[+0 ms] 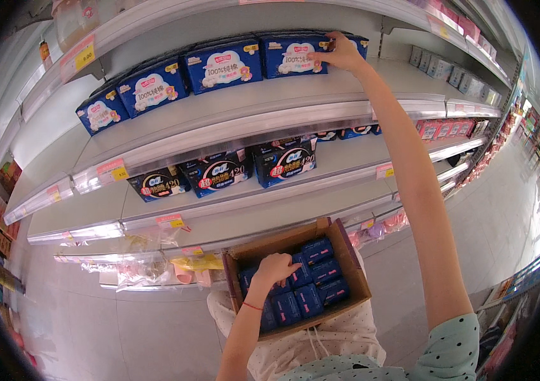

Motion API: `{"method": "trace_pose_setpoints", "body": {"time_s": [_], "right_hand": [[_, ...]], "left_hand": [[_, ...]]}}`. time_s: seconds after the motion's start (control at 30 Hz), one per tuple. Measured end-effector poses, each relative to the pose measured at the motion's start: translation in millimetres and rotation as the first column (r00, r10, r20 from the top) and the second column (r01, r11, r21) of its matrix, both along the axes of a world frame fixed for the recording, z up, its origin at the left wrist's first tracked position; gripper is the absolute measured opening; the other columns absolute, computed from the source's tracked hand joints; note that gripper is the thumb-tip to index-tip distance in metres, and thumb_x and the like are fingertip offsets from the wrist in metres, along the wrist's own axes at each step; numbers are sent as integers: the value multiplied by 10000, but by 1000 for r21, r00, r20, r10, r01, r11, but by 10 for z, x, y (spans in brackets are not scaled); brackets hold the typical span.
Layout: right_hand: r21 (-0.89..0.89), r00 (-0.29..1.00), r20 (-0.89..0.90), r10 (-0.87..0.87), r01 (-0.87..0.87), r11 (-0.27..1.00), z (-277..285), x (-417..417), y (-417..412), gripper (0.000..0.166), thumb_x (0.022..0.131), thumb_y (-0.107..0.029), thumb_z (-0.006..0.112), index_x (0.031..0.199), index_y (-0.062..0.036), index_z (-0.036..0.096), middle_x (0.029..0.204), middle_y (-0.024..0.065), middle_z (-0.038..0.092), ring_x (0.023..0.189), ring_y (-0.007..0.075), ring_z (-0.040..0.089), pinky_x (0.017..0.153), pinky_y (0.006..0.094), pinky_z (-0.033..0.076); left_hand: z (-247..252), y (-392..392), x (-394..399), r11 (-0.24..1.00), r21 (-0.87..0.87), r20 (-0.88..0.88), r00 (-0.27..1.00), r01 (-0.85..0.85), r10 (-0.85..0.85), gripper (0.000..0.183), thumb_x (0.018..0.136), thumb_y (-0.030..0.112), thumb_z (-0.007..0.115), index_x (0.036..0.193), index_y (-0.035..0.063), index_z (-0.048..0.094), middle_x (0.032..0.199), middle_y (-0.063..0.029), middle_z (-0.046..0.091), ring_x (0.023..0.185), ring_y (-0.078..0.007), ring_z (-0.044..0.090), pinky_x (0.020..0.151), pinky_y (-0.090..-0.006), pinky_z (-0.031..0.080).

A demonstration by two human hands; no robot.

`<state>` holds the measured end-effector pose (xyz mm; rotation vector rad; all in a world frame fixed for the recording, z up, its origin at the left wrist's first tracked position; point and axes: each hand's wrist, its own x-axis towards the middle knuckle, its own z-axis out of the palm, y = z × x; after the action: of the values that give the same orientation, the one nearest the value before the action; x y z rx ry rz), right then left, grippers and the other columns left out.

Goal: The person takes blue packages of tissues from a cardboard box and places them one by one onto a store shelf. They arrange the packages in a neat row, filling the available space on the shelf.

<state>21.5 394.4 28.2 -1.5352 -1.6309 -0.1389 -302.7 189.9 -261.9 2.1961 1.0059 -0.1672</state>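
Note:
A row of dark blue packs of cotton sanitary pads (225, 66) stands on the upper shelf. My right hand (344, 53) reaches up to the row's right part, its thumb on the front of one pack (294, 57) and its fingers at that pack's upper right corner. On my lap rests an open cardboard box (358, 281) with several small blue packs (308, 300) inside. My left hand (277, 269) is down in the box, its fingers touching the packs; its fingertips are partly hidden, so whether it grips one cannot be told.
Black and blue pad packs (284, 162) stand on the shelf below. Pale small boxes (436, 66) and pink packs (443, 129) are farther right. Price tags line the shelf edges (260, 119). Plastic-wrapped goods and slippers (184, 274) lie low at the left, above a tiled floor (156, 328).

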Motion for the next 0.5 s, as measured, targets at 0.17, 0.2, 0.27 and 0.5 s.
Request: {"method": "trace_pose_setpoints", "body": {"time_s": [0.17, 0.2, 0.27, 0.5], "right_hand": [[36, 997, 58, 55, -58, 998, -22, -91, -11, 1050, 551, -553, 800, 1256, 115, 401, 1113, 264, 559, 1021, 322, 578, 878, 330, 460], [60, 996, 77, 46, -50, 997, -29, -116, -19, 1028, 556, -538, 806, 1250, 109, 409, 1045, 246, 587, 962, 290, 599, 833, 318, 475], [91, 995, 90, 38, -47, 995, -49, -110, -23, 1009, 563, -523, 811, 1250, 97, 412, 978, 226, 616, 907, 258, 619, 789, 307, 490], [367, 943, 210, -258, 168, 915, -39, -310, -144, 812, 639, -496, 756, 1198, 22, 477, 1004, 200, 616, 921, 290, 625, 825, 350, 484]], "left_hand": [[2, -5, -4, 1000, 15, -26, 1000, 0, 1, 396, 909, 382, 500, 715, 58, 618, 513, -54, 618, 530, -189, 640, 607, -316, 515], [7, -10, 0, 1000, 17, -24, 1000, -2, 2, 392, 910, 379, 500, 714, 60, 618, 514, -53, 619, 529, -188, 640, 608, -315, 515], [18, -24, 13, 1000, 13, -22, 1000, -8, 8, 384, 907, 371, 504, 714, 60, 618, 514, -55, 619, 528, -188, 640, 606, -315, 516], [-41, -11, -47, 999, 14, 32, 999, -36, 35, 387, 911, 356, 496, 708, 43, 601, 513, -62, 619, 497, -178, 626, 549, -299, 508]]}}
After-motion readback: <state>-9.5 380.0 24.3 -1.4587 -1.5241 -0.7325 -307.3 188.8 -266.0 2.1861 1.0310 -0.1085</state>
